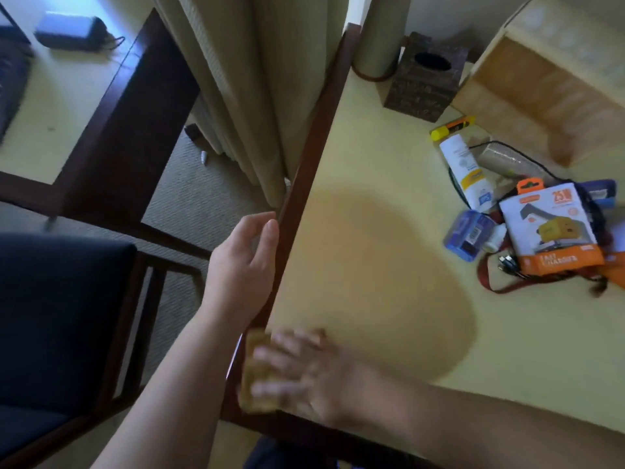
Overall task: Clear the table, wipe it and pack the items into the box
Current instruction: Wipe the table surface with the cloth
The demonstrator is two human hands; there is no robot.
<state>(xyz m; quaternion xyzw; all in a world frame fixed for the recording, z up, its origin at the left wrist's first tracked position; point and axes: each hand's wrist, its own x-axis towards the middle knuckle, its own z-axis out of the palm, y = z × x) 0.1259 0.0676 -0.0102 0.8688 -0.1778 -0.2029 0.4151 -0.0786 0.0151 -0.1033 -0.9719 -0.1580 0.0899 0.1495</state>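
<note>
Wiping is where I judge we are: my right hand presses a yellow sponge flat under spread, blurred fingers at the table's near-left corner, on its dark wooden rim. A damp patch spreads just beyond the sponge. My left hand rests against the rim further along, fingers straight, grasping nothing. Far across from the sponge, the charger pack, blue case and white tube lie heaped beside the open box, apparently unpacked.
</note>
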